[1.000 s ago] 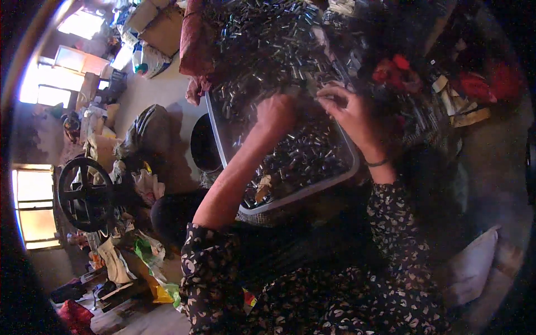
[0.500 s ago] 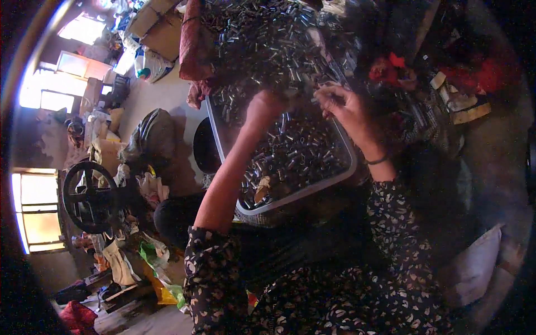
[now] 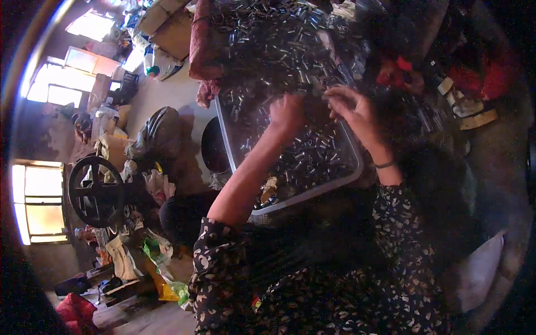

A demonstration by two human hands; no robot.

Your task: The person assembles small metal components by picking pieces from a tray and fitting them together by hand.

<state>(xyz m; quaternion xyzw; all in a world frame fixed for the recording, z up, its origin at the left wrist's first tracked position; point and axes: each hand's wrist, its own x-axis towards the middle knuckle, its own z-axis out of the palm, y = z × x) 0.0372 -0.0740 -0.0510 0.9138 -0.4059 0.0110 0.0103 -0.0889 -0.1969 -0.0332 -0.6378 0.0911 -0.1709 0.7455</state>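
Observation:
A pale-rimmed plastic bin (image 3: 224,134) in front of me holds many short, shiny metal tube-like pieces (image 3: 315,153). Beyond it spreads a larger heap of similar pieces (image 3: 268,39). My left hand (image 3: 287,115) is curled over the far part of the bin; its fingertips are hidden, so any object in it cannot be made out. Close by on the right, my right hand (image 3: 353,110) has thumb and fingers drawn together, above the bin's right side. Whatever it may pinch is too small and blurred to name. A tan scrap (image 3: 269,190) lies among the pieces near the bin's front-left corner.
Reddish cloth (image 3: 202,50) borders the heap on the left. A black handwheel (image 3: 96,191) stands at far left, near stuffed sacks (image 3: 158,131) and plastic bags. Red cloth (image 3: 397,73) lies on the right beside light wooden blocks (image 3: 477,119). Cardboard boxes (image 3: 167,33) sit at the back left.
My left hand has moved right, toward my right hand, which stays closed in a pinch. The whole view has shifted slightly.

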